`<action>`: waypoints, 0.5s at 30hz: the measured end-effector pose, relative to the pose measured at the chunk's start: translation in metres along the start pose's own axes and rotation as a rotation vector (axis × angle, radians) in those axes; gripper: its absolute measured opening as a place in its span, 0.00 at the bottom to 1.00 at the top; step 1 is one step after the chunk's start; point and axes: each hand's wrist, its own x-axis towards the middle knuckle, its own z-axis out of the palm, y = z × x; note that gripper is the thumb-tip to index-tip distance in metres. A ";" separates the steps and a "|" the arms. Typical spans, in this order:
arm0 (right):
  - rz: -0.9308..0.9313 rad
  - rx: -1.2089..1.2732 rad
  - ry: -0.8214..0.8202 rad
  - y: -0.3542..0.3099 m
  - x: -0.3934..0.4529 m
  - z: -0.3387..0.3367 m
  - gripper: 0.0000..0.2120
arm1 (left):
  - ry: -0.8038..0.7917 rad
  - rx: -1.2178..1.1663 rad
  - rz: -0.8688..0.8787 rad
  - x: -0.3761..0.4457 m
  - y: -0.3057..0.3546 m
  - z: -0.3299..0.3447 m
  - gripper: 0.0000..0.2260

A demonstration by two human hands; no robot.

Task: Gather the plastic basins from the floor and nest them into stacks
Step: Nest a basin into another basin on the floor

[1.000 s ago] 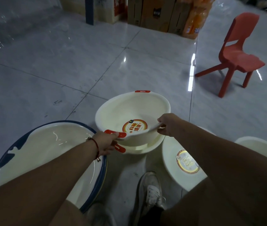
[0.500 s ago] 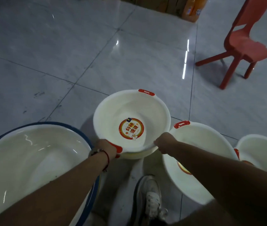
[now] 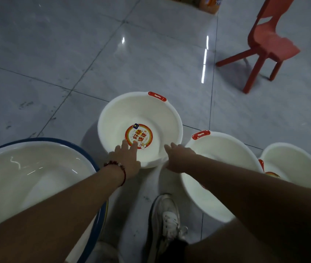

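Observation:
A white basin [image 3: 132, 111] with red handles and a round sticker sits on the grey tile floor in the middle, nested on another white basin whose rim shows underneath at the near side. My left hand [image 3: 127, 161] lies over its near rim with fingers spread, holding nothing. My right hand [image 3: 179, 158] hovers open at the rim's near right edge. To the right lies a second white basin [image 3: 224, 149] with a red handle, and a third [image 3: 295, 160] beyond it. At the left is a large blue-rimmed white basin [image 3: 37, 168].
A red plastic chair [image 3: 268, 44] stands at the far right on the glossy floor. An orange package [image 3: 210, 4] sits at the top edge. My white shoe [image 3: 167, 221] is planted between the basins, close to the near edge of the view.
Both hands held the sticker basin by its rim and set it down into the one below. Now the fingers have let go and spread open over the near rim.

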 end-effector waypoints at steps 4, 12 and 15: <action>-0.040 -0.034 0.122 0.016 -0.038 -0.010 0.35 | 0.080 0.211 0.118 -0.013 0.026 -0.031 0.34; 0.305 0.052 0.195 0.104 -0.219 0.013 0.36 | 0.120 0.086 0.368 -0.072 0.171 -0.097 0.37; 0.431 0.099 0.204 0.139 -0.269 0.006 0.35 | 0.200 0.006 0.603 -0.121 0.220 -0.088 0.34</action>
